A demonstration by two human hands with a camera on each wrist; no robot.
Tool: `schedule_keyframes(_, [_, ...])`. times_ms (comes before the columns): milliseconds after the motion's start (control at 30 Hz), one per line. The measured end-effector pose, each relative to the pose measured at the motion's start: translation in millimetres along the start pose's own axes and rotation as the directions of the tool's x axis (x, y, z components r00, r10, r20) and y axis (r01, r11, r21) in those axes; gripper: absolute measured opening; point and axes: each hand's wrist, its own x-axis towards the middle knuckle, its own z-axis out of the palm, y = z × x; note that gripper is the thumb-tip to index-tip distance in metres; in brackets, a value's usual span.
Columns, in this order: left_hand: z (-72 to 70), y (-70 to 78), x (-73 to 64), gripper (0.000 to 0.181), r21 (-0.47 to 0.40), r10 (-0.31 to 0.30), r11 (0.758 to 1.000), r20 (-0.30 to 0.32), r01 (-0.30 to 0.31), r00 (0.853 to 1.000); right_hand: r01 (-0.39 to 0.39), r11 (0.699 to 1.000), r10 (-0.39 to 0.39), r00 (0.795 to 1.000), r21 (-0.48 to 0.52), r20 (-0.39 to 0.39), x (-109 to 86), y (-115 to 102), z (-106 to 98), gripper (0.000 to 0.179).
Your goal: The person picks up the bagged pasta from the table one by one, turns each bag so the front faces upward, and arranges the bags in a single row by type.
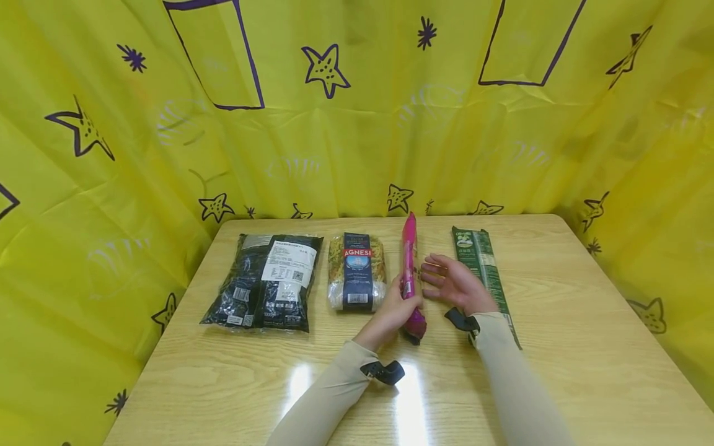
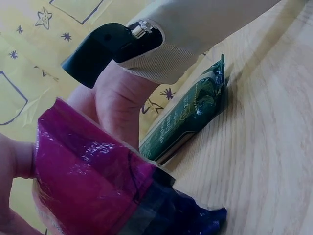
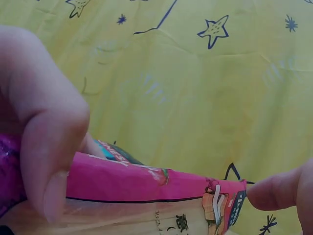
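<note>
My left hand (image 1: 393, 311) grips a long pink food packet (image 1: 409, 260) near its lower end, thumb across the side. The packet stands on its narrow edge, roughly upright in the head view. Shiny pink film and a dark crimped end show in the left wrist view; a pale printed panel (image 3: 122, 215) shows in the right wrist view. My right hand (image 1: 462, 288) lies just right of the packet, palm towards it and fingers extended. Under and beyond the right wrist is a long green packet (image 1: 481, 254), partly hidden by that arm.
Left of the pink packet lies an Agnesi pasta pack (image 1: 357, 279) with a dark blue band. Farther left is a black plastic bag (image 1: 245, 291) with a white label. All rest on a wooden table (image 1: 586, 347). A yellow curtain (image 1: 357, 155) hangs behind its far edge.
</note>
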Motion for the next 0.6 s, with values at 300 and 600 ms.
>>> schedule_keyframes(300, [3.2, -2.7, 1.4, 0.092, -0.13, -0.013, 0.992, -0.034, 0.009, 0.999, -0.013, 1.0, 0.012, 1.0, 0.008, 0.008, 1.9, 1.6, -1.8, 0.064])
schedule_keyframes(600, [4.6, 0.8, 1.6, 0.085, -0.372, 0.009, 0.928, 0.006, -0.006, 1.0, -0.04, 0.999, 0.04, 0.999, -0.001, 0.023, 5.0, 2.6, -6.9, 0.068])
